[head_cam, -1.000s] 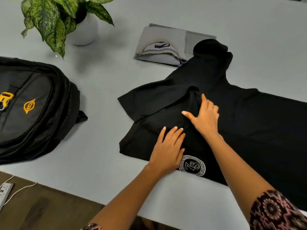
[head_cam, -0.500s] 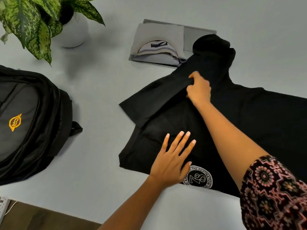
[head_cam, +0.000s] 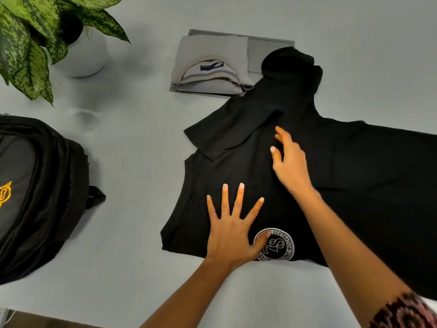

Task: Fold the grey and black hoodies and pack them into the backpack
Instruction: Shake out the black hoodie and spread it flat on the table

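The black hoodie [head_cam: 354, 176] lies spread on the pale table, its left sleeve folded across the body and a round white logo near the front edge. My left hand [head_cam: 233, 229] presses flat on it beside the logo, fingers spread. My right hand [head_cam: 289, 164] hovers just over the hoodie's middle with fingers apart, holding nothing. The grey hoodie [head_cam: 210, 65] sits folded at the back, the black hood overlapping its right corner. The black backpack [head_cam: 40, 192] with an orange emblem lies at the left, apart from both hoodies.
A potted plant [head_cam: 85, 53] with speckled green leaves stands in a white pot at the back left. The table's front edge [head_cam: 71, 320] runs along the bottom left, with dark floor below it.
My right hand let go of the folded sleeve near the hood and drew back toward me, opening above the hoodie's middle. My left hand stayed flat and spread its fingers wider.
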A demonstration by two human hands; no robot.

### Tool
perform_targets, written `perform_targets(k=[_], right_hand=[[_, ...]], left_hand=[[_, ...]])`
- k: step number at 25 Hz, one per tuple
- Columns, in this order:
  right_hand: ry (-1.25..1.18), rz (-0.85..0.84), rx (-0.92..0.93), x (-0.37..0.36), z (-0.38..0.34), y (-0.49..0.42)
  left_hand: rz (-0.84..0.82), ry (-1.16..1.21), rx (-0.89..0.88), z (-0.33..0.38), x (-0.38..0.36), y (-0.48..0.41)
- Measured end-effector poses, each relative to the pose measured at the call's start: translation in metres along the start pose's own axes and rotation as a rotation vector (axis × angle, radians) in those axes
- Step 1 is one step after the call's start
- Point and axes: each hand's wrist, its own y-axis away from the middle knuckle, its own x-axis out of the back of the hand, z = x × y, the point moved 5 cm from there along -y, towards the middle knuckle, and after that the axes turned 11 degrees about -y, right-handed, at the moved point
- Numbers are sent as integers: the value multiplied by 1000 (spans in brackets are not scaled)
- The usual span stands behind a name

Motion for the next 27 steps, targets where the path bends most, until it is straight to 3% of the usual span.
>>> perform_targets(k=[3, 7, 17, 25, 27], right_hand=[[332, 2, 92, 24, 42, 67], [572, 4, -47, 80, 108, 119], [668, 121, -306, 229, 207, 207], [695, 106, -263, 273, 234, 236], [665, 184, -332, 267, 225, 230]], left_hand=[[8, -27, -1, 1, 1, 0], [-6, -73, -9, 0, 3, 1], [50, -168, -109, -21, 5, 11], [61, -41, -113, -2, 14, 22], [117, 46, -80, 23, 20, 24]])
